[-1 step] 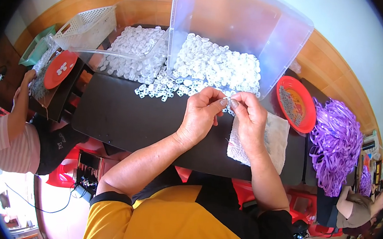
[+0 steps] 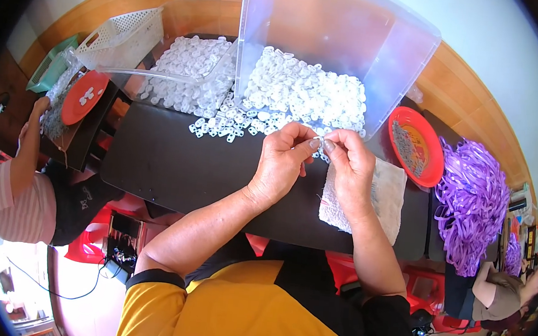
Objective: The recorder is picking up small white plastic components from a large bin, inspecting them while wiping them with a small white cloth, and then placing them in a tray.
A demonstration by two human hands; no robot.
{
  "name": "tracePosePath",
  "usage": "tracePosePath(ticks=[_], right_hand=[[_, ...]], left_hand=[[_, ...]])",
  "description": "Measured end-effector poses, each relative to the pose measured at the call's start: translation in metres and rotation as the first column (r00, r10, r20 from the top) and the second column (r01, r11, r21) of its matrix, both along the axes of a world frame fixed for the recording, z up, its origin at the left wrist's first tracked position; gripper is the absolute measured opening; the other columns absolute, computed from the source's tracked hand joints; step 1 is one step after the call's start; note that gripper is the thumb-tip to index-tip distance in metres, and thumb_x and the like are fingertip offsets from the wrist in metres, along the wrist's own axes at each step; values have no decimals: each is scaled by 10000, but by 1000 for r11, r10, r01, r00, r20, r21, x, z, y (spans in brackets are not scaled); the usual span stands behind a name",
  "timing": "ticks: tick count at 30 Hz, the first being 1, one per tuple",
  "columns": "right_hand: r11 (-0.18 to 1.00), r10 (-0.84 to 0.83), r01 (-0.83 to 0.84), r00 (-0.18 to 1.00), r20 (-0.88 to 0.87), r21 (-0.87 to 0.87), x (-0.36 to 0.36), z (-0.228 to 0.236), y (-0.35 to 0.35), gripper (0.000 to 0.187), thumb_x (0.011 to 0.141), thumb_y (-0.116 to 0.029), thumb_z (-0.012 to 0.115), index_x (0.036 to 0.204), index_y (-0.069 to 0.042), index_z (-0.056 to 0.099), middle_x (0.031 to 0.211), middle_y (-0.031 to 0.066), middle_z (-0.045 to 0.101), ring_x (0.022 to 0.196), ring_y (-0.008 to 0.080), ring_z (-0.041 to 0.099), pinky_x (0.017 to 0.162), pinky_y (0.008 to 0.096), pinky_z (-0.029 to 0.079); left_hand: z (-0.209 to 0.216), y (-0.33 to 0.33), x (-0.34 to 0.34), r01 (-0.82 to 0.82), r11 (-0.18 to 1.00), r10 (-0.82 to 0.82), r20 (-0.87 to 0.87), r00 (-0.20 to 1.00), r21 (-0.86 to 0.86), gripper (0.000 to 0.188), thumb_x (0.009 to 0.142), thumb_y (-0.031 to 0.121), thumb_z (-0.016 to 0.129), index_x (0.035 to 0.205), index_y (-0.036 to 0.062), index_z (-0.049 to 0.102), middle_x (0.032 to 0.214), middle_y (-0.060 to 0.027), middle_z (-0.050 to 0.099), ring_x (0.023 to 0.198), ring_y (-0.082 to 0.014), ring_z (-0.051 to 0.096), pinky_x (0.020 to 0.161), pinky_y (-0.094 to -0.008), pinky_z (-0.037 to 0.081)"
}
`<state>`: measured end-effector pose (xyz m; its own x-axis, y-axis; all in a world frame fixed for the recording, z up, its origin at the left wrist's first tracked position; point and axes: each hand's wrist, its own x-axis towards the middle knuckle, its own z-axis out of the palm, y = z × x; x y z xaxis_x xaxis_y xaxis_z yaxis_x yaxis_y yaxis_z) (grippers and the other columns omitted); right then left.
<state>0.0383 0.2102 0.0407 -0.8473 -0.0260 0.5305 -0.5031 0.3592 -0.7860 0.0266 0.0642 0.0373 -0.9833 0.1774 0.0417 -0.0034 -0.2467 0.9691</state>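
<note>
My left hand point(image 2: 280, 162) and my right hand point(image 2: 352, 174) meet over the dark table, thumbs and index fingers pinched together. Between the fingertips is a small white plastic piece point(image 2: 321, 140), mostly covered by them. Just beyond my hands lie loose white plastic pieces with holes point(image 2: 222, 120), spilling out of a clear plastic bin point(image 2: 404, 52) tipped on its side. A heap of the same pieces point(image 2: 307, 86) fills its lower part. Under my right wrist is a pale folded cloth point(image 2: 390, 199).
Left of the bin is another clear container point(image 2: 121, 77) with white pieces. A red bowl point(image 2: 435, 162) of small grey parts and a pile of purple straps point(image 2: 471, 203) are on the right. At far left a person point(image 2: 17, 192) works near a red plate point(image 2: 74, 115); another person point(image 2: 499, 296) is at right.
</note>
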Motion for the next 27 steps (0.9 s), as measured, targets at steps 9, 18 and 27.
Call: tracePosePath(ticks=[9,18,27], right_hand=[[999,-27,28,1000,-9,20,3,-1,-10,63,877,21,607,898,-9,555,779,74,601,695,153,555,636,276,459],[970,70,-37,989,132,-241,-3,-11,-7,39,909,-31,603,925,4,611,814,27,627,749,85,540,690,239,453],[993,-11,26,992,126,-115,-3,-5,0,84,914,-54,606,962,15,614,842,69,648,782,129,583,725,270,474]], left_hand=[[-9,2,1,-48,999,49,-40,998,16,52,891,39,616,874,-3,592,699,-24,569,574,-70,512,467,-217,420],[-6,0,-4,-17,984,-4,115,993,177,63,894,38,614,872,-19,601,709,-50,595,576,-104,542,481,-231,432],[-3,-1,-4,13,983,-41,150,988,181,81,898,52,619,888,-26,600,722,-68,610,593,-124,574,491,-242,459]])
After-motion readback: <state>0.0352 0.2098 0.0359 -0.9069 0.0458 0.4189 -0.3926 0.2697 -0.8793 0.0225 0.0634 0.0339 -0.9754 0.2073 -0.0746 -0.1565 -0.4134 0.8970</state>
